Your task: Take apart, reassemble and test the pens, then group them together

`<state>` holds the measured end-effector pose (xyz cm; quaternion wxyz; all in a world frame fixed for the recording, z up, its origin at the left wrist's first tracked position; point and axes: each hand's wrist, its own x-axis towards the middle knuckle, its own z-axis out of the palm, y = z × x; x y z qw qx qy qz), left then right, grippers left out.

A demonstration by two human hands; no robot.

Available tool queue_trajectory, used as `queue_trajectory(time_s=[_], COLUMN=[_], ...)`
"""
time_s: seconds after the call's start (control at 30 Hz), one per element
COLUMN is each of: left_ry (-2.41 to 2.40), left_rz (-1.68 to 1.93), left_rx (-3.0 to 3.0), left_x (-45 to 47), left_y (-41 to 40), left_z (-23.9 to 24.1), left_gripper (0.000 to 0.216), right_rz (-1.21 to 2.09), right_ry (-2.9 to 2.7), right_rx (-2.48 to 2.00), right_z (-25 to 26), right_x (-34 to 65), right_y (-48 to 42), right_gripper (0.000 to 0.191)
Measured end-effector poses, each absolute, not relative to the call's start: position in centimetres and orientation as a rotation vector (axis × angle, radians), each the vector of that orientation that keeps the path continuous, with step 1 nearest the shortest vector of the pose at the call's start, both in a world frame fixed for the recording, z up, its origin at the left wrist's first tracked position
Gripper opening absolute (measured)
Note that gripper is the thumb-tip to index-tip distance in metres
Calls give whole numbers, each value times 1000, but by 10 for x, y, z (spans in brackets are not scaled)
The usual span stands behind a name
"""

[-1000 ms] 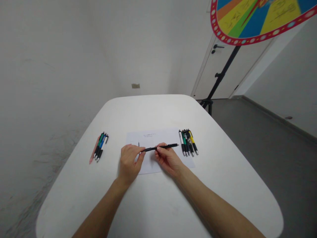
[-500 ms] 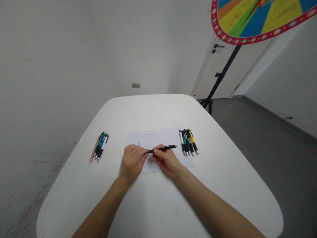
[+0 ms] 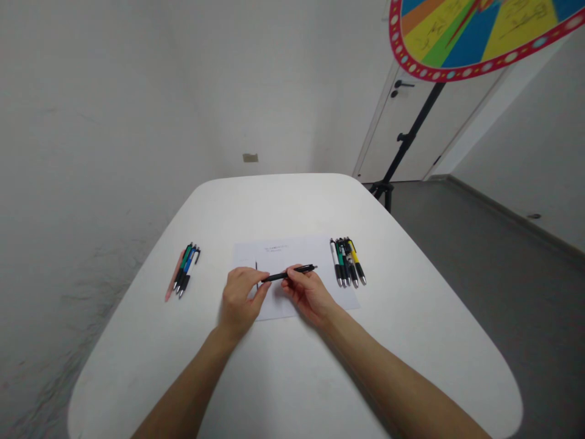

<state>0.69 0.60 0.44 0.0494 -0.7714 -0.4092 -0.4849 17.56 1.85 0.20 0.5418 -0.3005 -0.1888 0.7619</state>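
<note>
A black pen is held nearly level above a white sheet of paper. The fingertips of my left hand pinch its left end. Around its middle, the thumb and fingers of my right hand are closed, and the clip end sticks out to the right. A thin dark line or stick shows on the paper, partly covered by my left hand; which of the two it is I cannot tell. Small writing runs near the sheet's top edge.
Several pens lie side by side at the paper's right edge. A smaller group of pens, one of them pink, lies at the left of the white table. Beyond the table stands a colourful wheel on a black stand.
The black pen has shifted a little to the left through my right fingers, with my left hand moving slightly left too. More of the thin dark line shows on the paper.
</note>
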Motion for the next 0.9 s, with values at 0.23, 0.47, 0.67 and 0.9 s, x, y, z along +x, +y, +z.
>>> queue_trajectory(time_s=[0.23,0.47,0.67,0.9], left_ry=[-1309,-1649,-1771,-1780], left_rz=[-1363,-696,-406,-391], left_rx=[-2224,-2147,-2201,-2259], left_x=[5,3,8,8], left_y=[6,5,3,3], left_z=[6,8,9,7], left_gripper=[23,28,15,12], right_rz=[1803,1796,1797,1801], right_ry=[-411,-267,-240,-247], right_rx=[-731,-738,-723,-712], right_z=[2,-3,-2,-2], right_x=[178,181,181,181], right_y=[19,26,27,27], right_gripper=[31,23,22,23])
